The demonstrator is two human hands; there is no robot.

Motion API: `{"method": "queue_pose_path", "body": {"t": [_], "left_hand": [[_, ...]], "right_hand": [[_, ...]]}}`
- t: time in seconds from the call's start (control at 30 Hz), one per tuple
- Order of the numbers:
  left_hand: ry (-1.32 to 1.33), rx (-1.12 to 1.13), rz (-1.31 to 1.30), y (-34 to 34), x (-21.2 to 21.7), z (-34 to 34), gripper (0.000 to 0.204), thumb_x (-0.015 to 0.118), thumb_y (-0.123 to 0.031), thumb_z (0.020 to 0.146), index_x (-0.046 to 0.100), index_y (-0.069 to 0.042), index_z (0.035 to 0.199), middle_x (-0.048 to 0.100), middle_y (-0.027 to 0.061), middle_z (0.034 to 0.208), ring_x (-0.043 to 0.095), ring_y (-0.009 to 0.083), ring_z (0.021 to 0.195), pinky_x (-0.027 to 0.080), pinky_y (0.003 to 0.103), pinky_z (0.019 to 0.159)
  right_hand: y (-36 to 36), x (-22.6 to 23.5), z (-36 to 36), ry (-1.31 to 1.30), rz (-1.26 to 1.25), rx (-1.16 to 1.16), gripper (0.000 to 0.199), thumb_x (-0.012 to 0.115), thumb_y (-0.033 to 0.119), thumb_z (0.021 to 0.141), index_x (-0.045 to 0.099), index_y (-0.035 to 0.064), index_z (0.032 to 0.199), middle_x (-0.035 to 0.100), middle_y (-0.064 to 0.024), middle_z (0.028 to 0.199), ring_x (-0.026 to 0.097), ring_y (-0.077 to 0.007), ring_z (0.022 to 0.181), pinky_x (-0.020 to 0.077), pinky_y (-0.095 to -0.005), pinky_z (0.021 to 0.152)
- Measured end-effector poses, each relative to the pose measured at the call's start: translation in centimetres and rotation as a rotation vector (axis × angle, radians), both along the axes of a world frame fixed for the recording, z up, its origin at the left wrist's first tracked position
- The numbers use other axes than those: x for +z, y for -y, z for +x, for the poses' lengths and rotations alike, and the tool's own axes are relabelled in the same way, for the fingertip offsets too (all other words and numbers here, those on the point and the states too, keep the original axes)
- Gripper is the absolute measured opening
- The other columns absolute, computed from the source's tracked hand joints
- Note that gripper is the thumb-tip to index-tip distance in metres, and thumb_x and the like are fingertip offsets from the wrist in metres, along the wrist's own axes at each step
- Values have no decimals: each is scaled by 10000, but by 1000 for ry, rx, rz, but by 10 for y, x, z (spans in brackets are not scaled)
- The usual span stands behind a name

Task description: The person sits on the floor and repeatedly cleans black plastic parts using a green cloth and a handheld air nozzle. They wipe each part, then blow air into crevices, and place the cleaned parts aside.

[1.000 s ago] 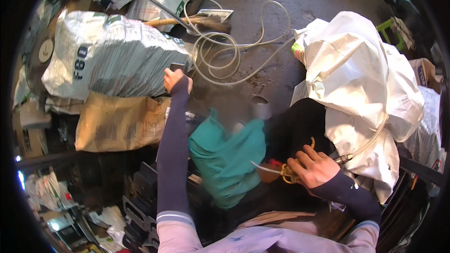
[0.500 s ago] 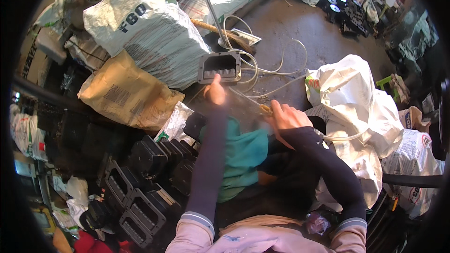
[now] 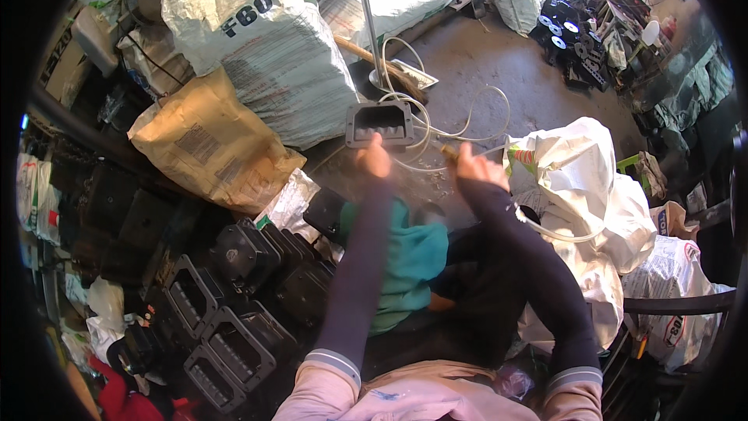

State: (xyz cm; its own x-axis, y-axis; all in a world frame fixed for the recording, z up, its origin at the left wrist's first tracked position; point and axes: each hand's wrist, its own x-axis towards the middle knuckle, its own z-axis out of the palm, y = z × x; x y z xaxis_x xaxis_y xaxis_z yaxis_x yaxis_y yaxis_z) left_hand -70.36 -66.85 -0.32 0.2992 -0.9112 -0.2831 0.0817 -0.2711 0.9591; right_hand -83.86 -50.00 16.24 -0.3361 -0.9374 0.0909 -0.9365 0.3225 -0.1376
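My left hand (image 3: 375,160) is closed on the near edge of a black rectangular plastic housing (image 3: 353,131), holding it out in front of me with its open, ribbed cavity facing up. To its right, my right hand (image 3: 482,172) grips a small brass-coloured nozzle (image 3: 449,151), its tip turned toward the housing but apart from it. A pale hose (image 3: 573,238) shows past my right wrist; its join to the nozzle is hidden. Below my left hand, teal cloth (image 3: 413,265) covers my lap. Similar black housings (image 3: 235,349) are stacked at my lower left.
A brown paper sack (image 3: 210,148) and a big white sack (image 3: 269,62) stand at the left. Coils of pale hose (image 3: 506,109) lie on the floor beyond my hands, near a broom (image 3: 401,82). White bags (image 3: 576,179) stand right; black parts (image 3: 573,39) are piled far right.
The housing in my left hand has shifted slightly right and lower in the picture. My right hand has risen with the nozzle, closer to the housing's level. The whole view has tilted a little.
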Motion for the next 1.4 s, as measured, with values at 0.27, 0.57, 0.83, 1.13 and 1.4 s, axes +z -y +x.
{"method": "queue_pose_path", "body": {"t": [0.27, 0.57, 0.83, 1.13, 1.4], "left_hand": [[-41, -180, 148, 8, -9, -1, 531, 693, -397, 910, 677, 117, 1042, 685, 216, 995, 641, 281, 858, 476, 379, 774], [2, -213, 61, -23, 29, -7, 682, 625, -545, 928, 652, 96, 1158, 674, 184, 1041, 663, 246, 761, 526, 342, 729], [-1, -221, 171, -21, 27, -19, 567, 690, -446, 908, 675, 104, 1049, 701, 206, 990, 642, 267, 930, 484, 382, 857], [-172, -210, -36, -41, 38, -28, 452, 710, -311, 894, 673, 111, 1052, 701, 215, 1036, 648, 288, 965, 487, 389, 872], [-43, -193, 125, -32, 31, -25, 566, 710, -367, 882, 643, 167, 1057, 672, 291, 1083, 644, 333, 1000, 469, 422, 926]], "right_hand": [[1, 6, -1, 131, 72, -93, 402, 567, 418, 963, 511, 41, 1091, 694, -262, 829, 687, -455, 815, 527, -540, 735], [5, 22, 11, 262, 194, -17, 426, 558, 446, 964, 525, 48, 1113, 690, -276, 987, 662, -461, 972, 509, -538, 837], [12, 13, 19, 207, 86, 84, 396, 605, 398, 942, 531, 25, 1052, 687, -264, 830, 685, -453, 811, 539, -535, 722], [35, 5, 13, 128, -202, 32, 376, 643, 380, 917, 534, 23, 955, 680, -220, 711, 690, -426, 681, 554, -501, 623], [30, -9, 3, 173, -120, 21, 371, 612, 389, 933, 545, 28, 980, 685, -242, 743, 693, -438, 704, 555, -517, 640]]}}
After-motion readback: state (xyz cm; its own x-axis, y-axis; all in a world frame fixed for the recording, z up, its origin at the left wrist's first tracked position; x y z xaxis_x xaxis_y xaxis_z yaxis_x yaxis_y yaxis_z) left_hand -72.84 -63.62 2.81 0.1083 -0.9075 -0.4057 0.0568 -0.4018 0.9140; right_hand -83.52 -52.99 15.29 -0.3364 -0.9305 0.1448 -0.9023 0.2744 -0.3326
